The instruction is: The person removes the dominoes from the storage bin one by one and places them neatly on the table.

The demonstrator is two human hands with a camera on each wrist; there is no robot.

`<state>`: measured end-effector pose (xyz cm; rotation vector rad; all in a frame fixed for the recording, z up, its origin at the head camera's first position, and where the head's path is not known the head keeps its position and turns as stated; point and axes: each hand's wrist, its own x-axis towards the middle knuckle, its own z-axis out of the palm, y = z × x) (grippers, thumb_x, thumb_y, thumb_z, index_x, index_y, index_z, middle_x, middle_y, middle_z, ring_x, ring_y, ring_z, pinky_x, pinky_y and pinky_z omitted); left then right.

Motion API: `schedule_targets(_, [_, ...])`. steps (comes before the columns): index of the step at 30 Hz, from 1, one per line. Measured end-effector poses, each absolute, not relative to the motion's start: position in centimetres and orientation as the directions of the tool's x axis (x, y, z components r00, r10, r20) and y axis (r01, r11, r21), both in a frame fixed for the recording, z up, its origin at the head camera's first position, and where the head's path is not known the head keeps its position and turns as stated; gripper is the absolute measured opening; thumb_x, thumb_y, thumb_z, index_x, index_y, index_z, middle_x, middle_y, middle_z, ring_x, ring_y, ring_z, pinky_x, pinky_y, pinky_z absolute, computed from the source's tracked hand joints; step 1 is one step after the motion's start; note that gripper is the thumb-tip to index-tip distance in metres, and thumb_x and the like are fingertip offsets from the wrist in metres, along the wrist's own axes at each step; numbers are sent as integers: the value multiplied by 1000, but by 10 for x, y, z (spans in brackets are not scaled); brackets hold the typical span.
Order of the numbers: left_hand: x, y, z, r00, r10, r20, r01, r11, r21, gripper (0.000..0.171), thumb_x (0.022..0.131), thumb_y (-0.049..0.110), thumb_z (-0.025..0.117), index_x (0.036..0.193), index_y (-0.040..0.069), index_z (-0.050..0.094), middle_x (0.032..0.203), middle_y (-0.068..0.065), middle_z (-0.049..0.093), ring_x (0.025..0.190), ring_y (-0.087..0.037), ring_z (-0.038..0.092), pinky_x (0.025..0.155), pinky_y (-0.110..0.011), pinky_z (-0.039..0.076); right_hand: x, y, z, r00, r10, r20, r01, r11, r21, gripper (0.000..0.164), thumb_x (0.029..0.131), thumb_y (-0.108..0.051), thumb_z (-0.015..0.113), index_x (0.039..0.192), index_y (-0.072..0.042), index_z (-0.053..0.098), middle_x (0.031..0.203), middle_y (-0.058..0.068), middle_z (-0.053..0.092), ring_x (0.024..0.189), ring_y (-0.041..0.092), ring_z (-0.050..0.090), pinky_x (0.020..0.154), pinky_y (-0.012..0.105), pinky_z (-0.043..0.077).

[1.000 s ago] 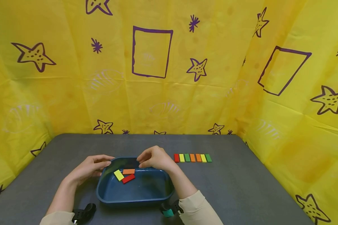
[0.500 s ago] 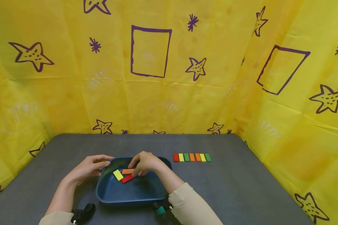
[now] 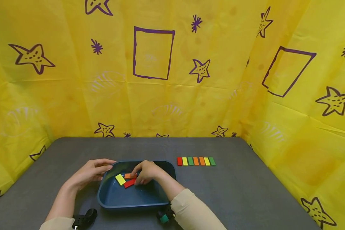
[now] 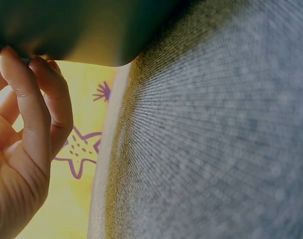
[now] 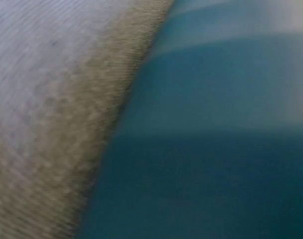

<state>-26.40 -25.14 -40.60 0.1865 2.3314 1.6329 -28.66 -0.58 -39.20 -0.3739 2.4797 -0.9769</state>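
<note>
A dark blue plastic tub (image 3: 135, 199) stands on the grey table in front of me. My left hand (image 3: 90, 172) holds it at the far left corner, thumb and fingers at the rim; the left wrist view shows bent fingers (image 4: 29, 107) against its wall. Inside lie a yellow domino block (image 3: 120, 179), an orange domino block (image 3: 127, 175) and a red domino block (image 3: 129, 183). My right hand (image 3: 148, 172) reaches into the tub, index finger over the orange block, thumb at the red block's right end. I cannot tell whether it pinches either one.
Right of the tub, farther back, a row of several domino blocks (image 3: 196, 161) in red, yellow, green and orange lies on the table (image 3: 241, 191). A yellow patterned cloth (image 3: 166, 105) hangs behind and along both sides. The right wrist view shows mostly the tub's wall (image 5: 216, 99).
My right hand has come from above the tub's far rim down inside, to the orange and red blocks. The left hand stays at the rim.
</note>
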Motion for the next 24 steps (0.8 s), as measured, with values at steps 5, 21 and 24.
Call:
schedule_targets(5, [-264,-251,-407,-951,264,-159,-58,352,934,53,91,36,57,132,2,50,105,-3,65,77,-14,62,67,-28,54,-284,-6,-396,-879,-394,-269,-129,739,-661,21,64,-5,83,78,-18,73,79,0,59,55,13,58,53,25,52])
schedule_targets(21, [-264,-251,-407,-949,271,-160,-59,346,936,53,91,36,57,132,3,49,105,-1,65,79,-14,62,68,-28,54,-283,-4,-394,-882,-395,-256,-141,741,-656,15,66,-5,81,74,-13,71,79,1,57,54,13,56,51,23,52])
schedule_targets(24, [-264,-252,-407,-949,274,-158,-57,344,937,53,91,35,57,132,2,49,106,-1,65,79,-14,63,68,-29,54,-283,-2,-392,-871,-411,-268,-132,722,-679,14,68,-4,80,75,-12,71,76,2,58,56,15,59,53,25,54])
